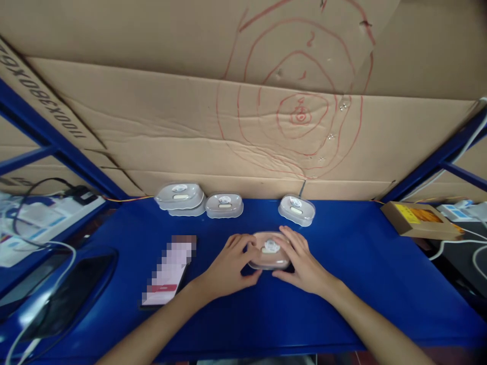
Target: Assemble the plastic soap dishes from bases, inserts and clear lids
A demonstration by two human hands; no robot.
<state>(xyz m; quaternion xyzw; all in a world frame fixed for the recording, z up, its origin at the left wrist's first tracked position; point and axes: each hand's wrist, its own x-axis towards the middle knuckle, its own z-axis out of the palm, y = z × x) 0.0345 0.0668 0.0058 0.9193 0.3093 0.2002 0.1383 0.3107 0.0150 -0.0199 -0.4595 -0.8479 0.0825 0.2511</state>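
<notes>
A clear oval plastic case (pixel 269 258) with a round white label lies on the blue table, between my two hands. My left hand (pixel 232 263) curves round its left side, fingertips at the back edge and thumb at the front. On the right side, my right hand (pixel 304 263) has its fingers over the lid and its thumb at the front edge. Behind them a similar case (pixel 297 210) stands near the cardboard wall. Further left are another case (pixel 224 206) and a stack of two cases (pixel 179 196).
A phone (pixel 169 274) lies left of my left hand. The blue tabletop (pixel 365 253) ends at a cardboard wall (pixel 171 126) with red rings drawn on it. A cardboard box (pixel 422 220) sits at the right; cables and a power strip (pixel 83 208) are at the left.
</notes>
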